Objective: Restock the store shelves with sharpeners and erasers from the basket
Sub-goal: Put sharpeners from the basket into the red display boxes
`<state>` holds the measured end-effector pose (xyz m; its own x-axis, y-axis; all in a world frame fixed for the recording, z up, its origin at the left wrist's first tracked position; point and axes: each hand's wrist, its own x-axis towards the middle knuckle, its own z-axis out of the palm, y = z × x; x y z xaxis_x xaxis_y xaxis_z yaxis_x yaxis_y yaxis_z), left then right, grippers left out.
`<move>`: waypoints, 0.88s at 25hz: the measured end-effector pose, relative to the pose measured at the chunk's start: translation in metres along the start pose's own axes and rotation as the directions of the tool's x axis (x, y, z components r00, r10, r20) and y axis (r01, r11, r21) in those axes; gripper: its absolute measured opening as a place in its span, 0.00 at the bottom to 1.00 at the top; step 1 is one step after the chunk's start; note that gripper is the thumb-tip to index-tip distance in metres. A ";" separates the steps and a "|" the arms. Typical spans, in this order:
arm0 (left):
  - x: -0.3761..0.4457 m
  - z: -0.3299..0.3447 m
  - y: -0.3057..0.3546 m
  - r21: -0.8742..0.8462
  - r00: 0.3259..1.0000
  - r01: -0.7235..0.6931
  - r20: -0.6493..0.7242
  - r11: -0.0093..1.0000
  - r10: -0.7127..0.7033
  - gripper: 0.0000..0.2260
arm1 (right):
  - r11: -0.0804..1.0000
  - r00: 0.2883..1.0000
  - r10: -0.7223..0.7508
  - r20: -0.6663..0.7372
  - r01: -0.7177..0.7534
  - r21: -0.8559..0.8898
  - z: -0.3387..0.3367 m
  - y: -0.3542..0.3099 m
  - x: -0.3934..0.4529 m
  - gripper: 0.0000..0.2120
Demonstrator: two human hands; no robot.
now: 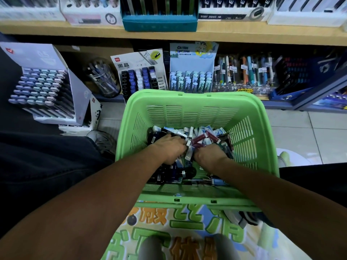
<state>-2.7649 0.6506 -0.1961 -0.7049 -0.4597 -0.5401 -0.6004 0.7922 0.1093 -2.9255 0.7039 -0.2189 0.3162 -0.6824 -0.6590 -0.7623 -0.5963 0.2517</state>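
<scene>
While both hands dig in the pile, restocking judged at an early stage: green basket [195, 102] loaded with small packets, dark sharpener-like pieces [165, 175] toward its near-left corner, white-and-blue wrapped erasers [216, 131] along its far side, maroon packets [201, 138] at the middle. Left hand [169, 149] sunk into the heap left of centre, fingers curled down among dark items; whether clamped on one, impossible to tell. Right hand [210, 154] beside it, fingers buried in the same way, grip likewise impossible to tell, a white packet [189, 153] wedged between the two hands. Nothing lifted clear of the basket, so most of the work presumably left to do. Beyond the basket's far rim, lower shelf [262, 98] lined with display boxes: directly behind, a card-backed stand [139, 72] marked "HB" with two large Chinese characters, and a pale blue box [193, 68] with a heading too blurred to read; further left of the basket, a grey tilted pen display [43, 81] printed "0.5"; to the right behind it, packaged pens with price stickers [244, 72]. Above the basket, upper shelf [169, 35] carrying a teal tray [159, 21] and a box labelled "S1357" and "HB" [234, 15]. Below the basket's near rim, a shirt [187, 231] printed with large green and orange Chinese characters.
</scene>
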 end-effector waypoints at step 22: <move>-0.006 -0.018 -0.041 -0.488 0.888 0.289 -0.184 0.823 -0.421 0.14 | 0.128 0.997 -0.053 0.050 -0.042 0.991 -0.052 0.025 0.028 0.09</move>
<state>-2.7427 0.6133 -0.1822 -0.4431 -0.8154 -0.3725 -0.8824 0.3234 0.3416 -2.9060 0.6480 -0.1940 0.3278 -0.6280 -0.7058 -0.6707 0.3714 -0.6420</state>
